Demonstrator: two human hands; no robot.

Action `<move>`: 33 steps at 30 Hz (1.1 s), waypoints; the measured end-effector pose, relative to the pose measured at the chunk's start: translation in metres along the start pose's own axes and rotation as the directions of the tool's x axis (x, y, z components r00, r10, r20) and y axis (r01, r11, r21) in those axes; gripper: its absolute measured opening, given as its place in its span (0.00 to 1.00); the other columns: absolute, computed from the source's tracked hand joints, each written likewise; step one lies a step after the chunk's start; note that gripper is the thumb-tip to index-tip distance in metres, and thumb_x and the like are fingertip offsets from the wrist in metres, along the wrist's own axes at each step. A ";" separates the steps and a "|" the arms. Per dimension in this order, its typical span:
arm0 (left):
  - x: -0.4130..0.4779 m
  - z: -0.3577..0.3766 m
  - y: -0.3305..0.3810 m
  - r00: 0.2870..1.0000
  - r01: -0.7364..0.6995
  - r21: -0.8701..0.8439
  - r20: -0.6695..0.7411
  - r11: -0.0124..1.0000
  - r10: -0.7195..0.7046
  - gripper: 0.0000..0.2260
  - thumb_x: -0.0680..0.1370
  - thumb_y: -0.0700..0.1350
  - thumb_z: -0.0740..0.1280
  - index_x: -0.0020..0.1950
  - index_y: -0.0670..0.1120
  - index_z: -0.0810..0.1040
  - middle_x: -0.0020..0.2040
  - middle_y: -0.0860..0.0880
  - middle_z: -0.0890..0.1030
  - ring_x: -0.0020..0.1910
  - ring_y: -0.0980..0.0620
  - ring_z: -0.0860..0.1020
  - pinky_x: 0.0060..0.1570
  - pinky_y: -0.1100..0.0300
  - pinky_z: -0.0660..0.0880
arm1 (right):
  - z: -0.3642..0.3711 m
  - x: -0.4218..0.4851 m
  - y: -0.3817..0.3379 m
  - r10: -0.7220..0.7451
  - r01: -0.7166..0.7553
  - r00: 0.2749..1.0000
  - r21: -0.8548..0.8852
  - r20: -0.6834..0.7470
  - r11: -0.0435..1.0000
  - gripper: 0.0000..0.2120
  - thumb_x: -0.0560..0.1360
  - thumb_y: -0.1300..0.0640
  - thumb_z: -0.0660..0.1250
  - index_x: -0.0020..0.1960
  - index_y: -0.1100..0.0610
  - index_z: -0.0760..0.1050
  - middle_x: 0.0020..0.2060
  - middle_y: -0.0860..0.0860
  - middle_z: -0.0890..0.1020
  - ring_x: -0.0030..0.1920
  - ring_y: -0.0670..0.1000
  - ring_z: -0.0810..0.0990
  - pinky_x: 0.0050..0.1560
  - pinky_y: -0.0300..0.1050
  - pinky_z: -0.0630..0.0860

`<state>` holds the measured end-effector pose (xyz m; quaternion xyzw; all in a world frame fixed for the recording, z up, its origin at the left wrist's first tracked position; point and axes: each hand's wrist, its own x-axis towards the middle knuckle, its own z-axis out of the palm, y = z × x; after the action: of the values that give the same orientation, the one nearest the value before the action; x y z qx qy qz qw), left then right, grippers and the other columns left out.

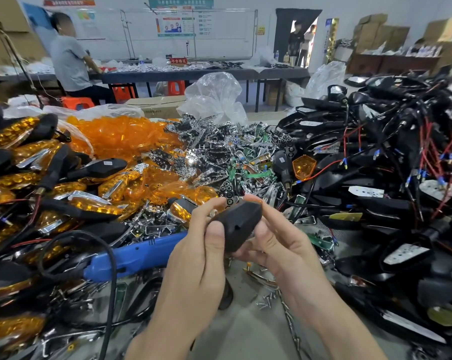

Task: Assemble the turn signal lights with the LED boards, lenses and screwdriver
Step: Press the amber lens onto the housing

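Right now both hands are on one black housing (236, 224), held up over the bench (245, 333) in front of me. My left hand (193, 255) curls round its near end, thumb pressed flat on the back. My right hand (279, 245) cradles the far end, fingers underneath and thumb over the top edge, where a sliver of orange shows. Neither hand is slack; both grip firmly.

Room is tight. The only bare bench is a narrow grey strip under my forearms, and even that has loose screws (265, 301) scattered on it. The blue screwdriver (139, 253) lies just left of my left hand, tip towards me and hidden behind it, its black cord (111, 276) looping down to the near edge. Finished lights (37, 165) crowd the whole left side. Wired black shells (375, 152) rise in a tall heap on the right — red and black leads spill towards my right wrist. Straight ahead, orange lenses (121, 136) sit in a bag, with chrome reflectors (201, 149) and green boards (256, 175) piled beside them, just beyond my fingertips. A crumpled clear bag (214, 97) stands behind that pile.

Writing: a red sign (178, 61) on the far table reads 不合格区. One finished light carries a white label (110, 162) — too small to read, as are the wall posters.
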<state>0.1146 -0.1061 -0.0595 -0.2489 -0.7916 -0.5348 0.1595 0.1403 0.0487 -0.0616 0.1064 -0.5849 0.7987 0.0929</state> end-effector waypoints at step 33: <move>0.000 -0.003 0.012 0.992 0.020 0.132 0.117 0.991 -0.036 0.21 0.73 0.77 0.54 0.55 0.64 0.68 0.37 0.63 0.80 0.29 0.59 0.78 0.27 0.68 0.67 | 0.014 -0.002 -0.005 -0.010 0.002 0.998 -0.133 -0.065 0.991 0.26 0.71 0.27 0.67 0.58 0.44 0.83 0.65 0.47 0.82 0.66 0.52 0.79 0.67 0.56 0.74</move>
<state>0.1211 -0.1050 -0.0490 -0.2583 -0.8365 -0.4681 0.1203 0.1447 0.0368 -0.0537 0.0754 -0.6329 0.7609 0.1215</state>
